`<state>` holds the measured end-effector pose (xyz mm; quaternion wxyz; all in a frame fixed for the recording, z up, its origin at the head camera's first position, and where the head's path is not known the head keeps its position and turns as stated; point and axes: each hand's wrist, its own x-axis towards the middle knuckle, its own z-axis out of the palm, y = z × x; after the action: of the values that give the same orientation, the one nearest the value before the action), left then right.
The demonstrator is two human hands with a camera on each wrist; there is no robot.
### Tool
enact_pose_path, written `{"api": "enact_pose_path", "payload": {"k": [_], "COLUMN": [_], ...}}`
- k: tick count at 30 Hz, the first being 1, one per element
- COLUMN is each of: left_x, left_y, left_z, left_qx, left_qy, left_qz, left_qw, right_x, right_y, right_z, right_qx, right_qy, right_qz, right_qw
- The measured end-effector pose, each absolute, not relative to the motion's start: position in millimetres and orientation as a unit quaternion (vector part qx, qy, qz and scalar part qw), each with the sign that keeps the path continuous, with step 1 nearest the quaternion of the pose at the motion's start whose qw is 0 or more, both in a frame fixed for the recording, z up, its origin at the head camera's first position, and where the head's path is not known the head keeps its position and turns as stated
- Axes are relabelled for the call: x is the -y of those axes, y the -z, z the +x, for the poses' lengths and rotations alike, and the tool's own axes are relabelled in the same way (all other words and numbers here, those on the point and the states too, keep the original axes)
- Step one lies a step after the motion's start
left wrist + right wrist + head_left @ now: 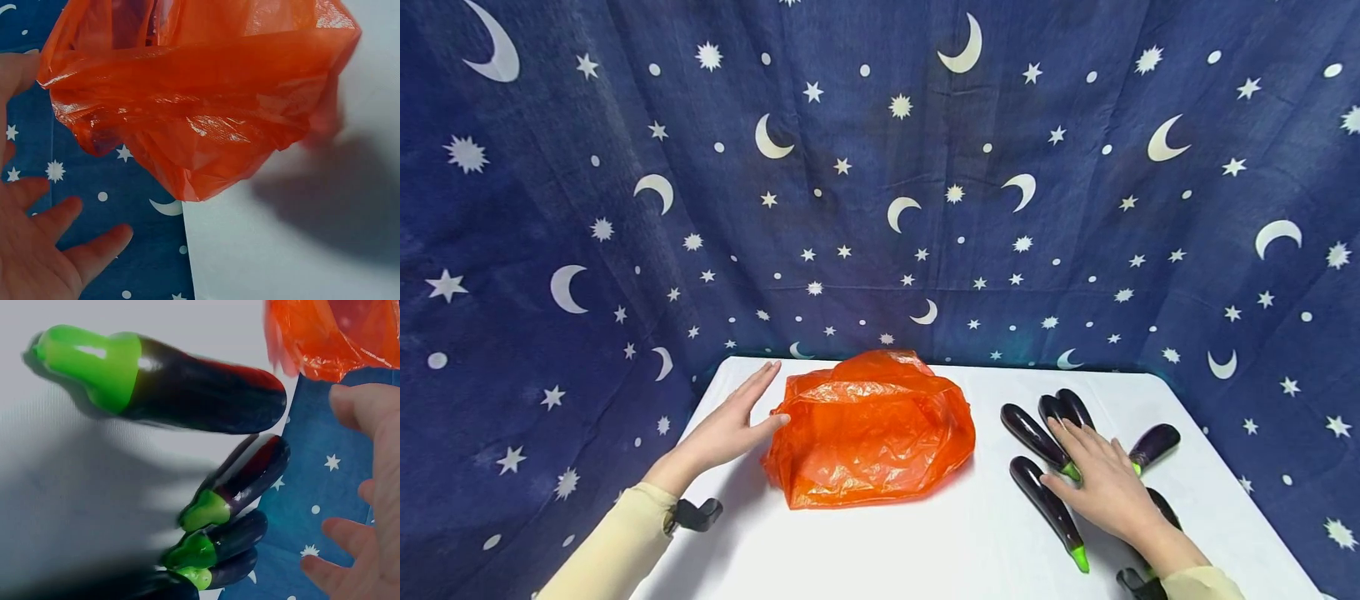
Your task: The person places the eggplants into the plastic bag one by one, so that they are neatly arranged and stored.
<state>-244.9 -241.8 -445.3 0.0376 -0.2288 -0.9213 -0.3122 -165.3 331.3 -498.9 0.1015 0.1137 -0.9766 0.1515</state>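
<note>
An orange plastic bag lies on the table with its mouth held wide by its own crumpled folds. Beside its left edge is my left hand, fingers extended, thumb tip close to the plastic; whether it touches cannot be told. Over a group of several dark purple eggplants hovers my right hand, fingers spread and holding nothing. The nearest eggplant lies left of its thumb, green stem end toward me. In the right wrist view, that long eggplant appears apart from the hand. Some eggplants are partly hidden under the right hand and forearm.
A white table carries everything. Behind it and at both sides hangs a dark blue curtain with moons and stars. One eggplant lies off to the right of the others. Black straps sit on the wrists.
</note>
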Motion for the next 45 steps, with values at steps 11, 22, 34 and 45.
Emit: {"api": "enact_pose_path", "payload": {"k": [11,22,34,45], "left_x": [236,237,230,222], "left_y": [443,445,445,444], "left_z": [-247,-253,-260,-264], "left_qx": [0.892,0.87,0.856,0.864], "left_qy": [0.375,0.406,0.437,0.413], "left_qz": [-0.254,-0.278,-0.268,-0.28], "left_qw": [-0.009,-0.025,-0.069,-0.066], "right_x": [-325,-323,-323,-324], "right_y": [499,498,501,505], "right_z": [-162,-157,-153,-152], "right_qx": [0.974,0.973,0.967,0.959], "right_qy": [-0.143,-0.191,-0.219,-0.236], "right_qz": [0.148,0.125,0.069,0.048], "right_qw": [0.093,-0.019,-0.113,-0.153]}}
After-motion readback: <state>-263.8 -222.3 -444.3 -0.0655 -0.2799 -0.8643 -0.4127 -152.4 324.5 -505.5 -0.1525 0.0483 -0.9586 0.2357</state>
